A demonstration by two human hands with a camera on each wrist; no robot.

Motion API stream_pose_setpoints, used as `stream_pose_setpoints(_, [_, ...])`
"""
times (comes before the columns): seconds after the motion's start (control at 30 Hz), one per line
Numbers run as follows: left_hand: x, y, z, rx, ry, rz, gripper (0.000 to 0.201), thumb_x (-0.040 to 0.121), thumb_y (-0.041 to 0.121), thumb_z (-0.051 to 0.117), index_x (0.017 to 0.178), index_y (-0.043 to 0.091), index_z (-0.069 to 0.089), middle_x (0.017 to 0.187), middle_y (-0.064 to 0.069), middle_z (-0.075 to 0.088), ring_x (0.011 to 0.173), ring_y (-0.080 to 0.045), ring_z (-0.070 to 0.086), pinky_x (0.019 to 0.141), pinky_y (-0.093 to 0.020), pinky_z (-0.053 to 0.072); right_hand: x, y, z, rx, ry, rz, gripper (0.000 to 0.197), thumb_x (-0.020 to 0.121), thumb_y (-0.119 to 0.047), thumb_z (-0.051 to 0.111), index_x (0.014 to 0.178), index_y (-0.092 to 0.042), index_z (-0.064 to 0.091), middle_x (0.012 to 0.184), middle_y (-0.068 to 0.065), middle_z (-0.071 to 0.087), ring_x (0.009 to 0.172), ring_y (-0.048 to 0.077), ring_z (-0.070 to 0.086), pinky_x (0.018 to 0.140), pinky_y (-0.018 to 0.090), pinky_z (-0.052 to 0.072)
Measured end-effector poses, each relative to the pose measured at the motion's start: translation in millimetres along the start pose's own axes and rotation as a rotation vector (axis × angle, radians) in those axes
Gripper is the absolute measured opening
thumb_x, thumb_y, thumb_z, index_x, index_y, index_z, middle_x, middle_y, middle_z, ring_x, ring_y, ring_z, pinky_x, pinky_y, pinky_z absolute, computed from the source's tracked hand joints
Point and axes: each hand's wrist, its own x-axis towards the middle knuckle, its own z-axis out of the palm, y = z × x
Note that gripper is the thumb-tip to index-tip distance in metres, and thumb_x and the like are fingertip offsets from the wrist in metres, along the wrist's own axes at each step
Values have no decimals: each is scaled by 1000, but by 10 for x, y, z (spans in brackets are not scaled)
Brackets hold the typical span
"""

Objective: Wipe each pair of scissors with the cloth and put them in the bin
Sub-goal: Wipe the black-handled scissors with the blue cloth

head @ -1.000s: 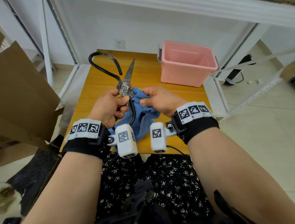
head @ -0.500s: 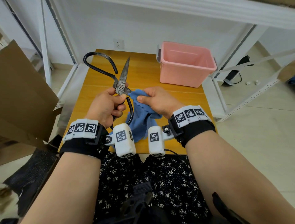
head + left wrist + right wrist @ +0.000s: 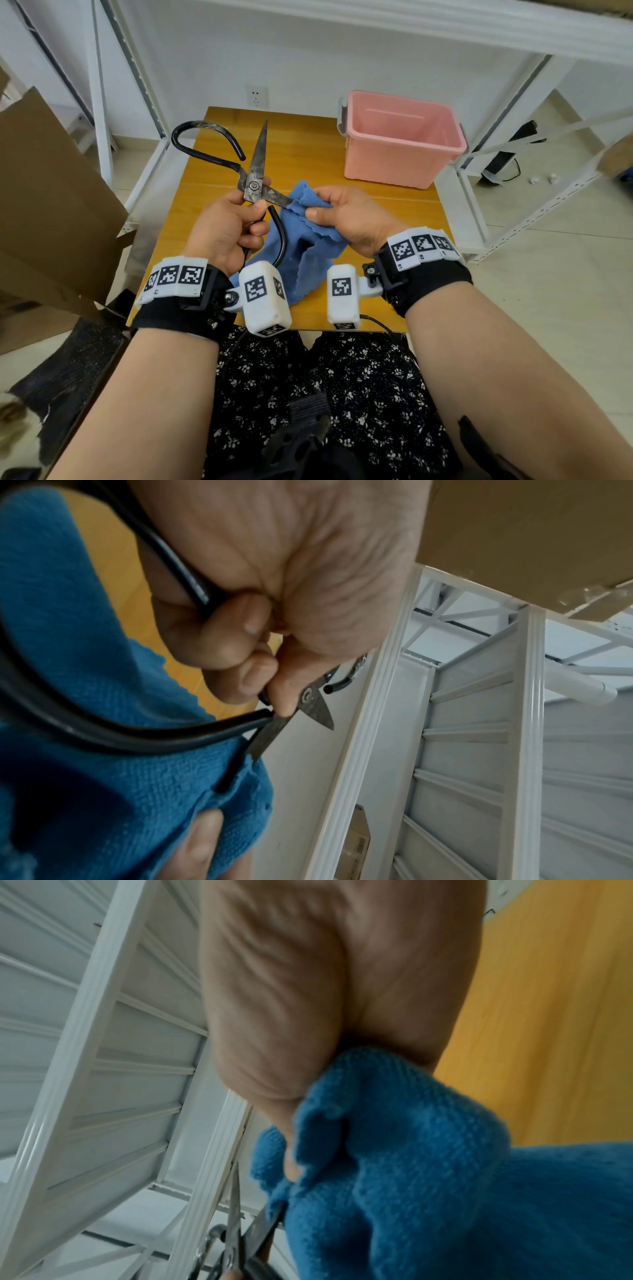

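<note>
My left hand (image 3: 236, 222) grips a large pair of dark metal scissors (image 3: 254, 171) with black loop handles, near the pivot (image 3: 308, 696), above the table's near half. The blades stand wide apart: one points up and away, the other (image 3: 275, 200) points right into the blue cloth (image 3: 301, 246). My right hand (image 3: 346, 214) pinches the cloth (image 3: 394, 1150) around that blade (image 3: 263, 1223), and the rest of the cloth (image 3: 85, 723) hangs down to the table. The pink bin (image 3: 400, 137) stands at the far right of the table, with nothing seen inside.
The small wooden table (image 3: 308, 147) sits between white metal shelf frames (image 3: 102, 102). A brown cardboard box (image 3: 51, 205) leans at the left. A wall socket (image 3: 256, 97) is behind the table. My lap in a flowered black fabric is below.
The scissors and both hands drifted slightly left and tilted. The right hand's cloth slid outward along the lower blade, so more bare blade shows near the pivot.
</note>
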Motion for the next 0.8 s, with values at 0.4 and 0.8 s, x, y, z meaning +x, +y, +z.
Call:
stream_pose_setpoints(0.4, [-39,-20,-94,-227,-114,-31,44,96,3,43,136,16,55,66,7,32,51,-5,32,41,-15,15,-51,97,-102,630,55,115,37,102,-41,42,117,-14,63,109,7,71,97,22,69,88,38,57])
stream_pose_setpoints(0.8, [-7,-19,-33,-260,-57,-10,42,99,2,40,135,19,55,58,8,40,48,-5,34,37,-13,19,0,158,-47,655,32,151,43,98,-46,45,120,-14,63,130,15,61,120,29,58,107,46,44])
